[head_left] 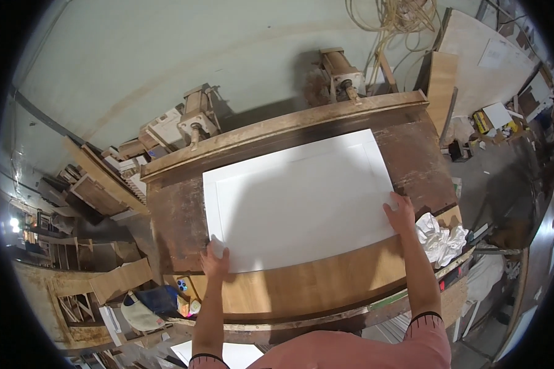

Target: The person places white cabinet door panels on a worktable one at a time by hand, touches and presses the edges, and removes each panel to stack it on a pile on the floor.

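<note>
A white rectangular panel (301, 203) with a framed border, like a cabinet door, lies flat on a worn brown workbench (175, 215). My left hand (215, 259) grips its near left corner, thumb on the top face and fingers around the edge. At the right edge, close to the near right corner, my right hand (401, 214) holds the panel the same way; its fingertips are partly hidden. My shadow covers much of the panel. Along the near side of the bench runs a light wood board (314, 286), partly under my forearms.
A wooden rail (289, 126) borders the bench's far side, with two cylinder clamps (198, 114) behind it. Crumpled white cloth (440, 240) lies at the right. A phone (183, 285) and a cap (140, 312) are at the near left. Coiled hose (406, 15) hangs on the wall.
</note>
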